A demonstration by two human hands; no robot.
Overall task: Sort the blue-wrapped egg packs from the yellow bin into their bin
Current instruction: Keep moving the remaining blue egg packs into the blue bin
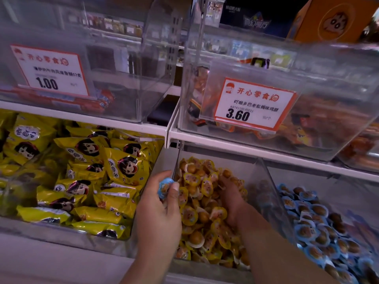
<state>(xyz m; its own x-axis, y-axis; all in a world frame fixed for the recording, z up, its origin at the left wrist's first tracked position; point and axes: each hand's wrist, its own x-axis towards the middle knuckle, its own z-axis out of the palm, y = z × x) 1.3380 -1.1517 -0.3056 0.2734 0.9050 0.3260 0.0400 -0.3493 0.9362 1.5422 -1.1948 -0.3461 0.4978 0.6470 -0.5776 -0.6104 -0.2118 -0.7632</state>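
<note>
My left hand [160, 210] grips a blue-wrapped egg pack [164, 186] between thumb and fingers, at the left edge of the middle clear bin [264, 181]. That bin is heaped with yellow-wrapped egg packs [196, 214]. My right hand [230, 198] is sunk among those yellow packs, its fingers partly buried, so what they hold is hidden. To the right, a second clear bin holds a pile of blue-wrapped egg packs [315, 224].
A bin of large yellow snack bags [82, 177] lies to the left. Above, a white shelf edge [266, 150] carries clear bins with price cards reading 1.00 [49, 70] and 3.60 [252, 103]. A clear divider wall separates the yellow and blue bins.
</note>
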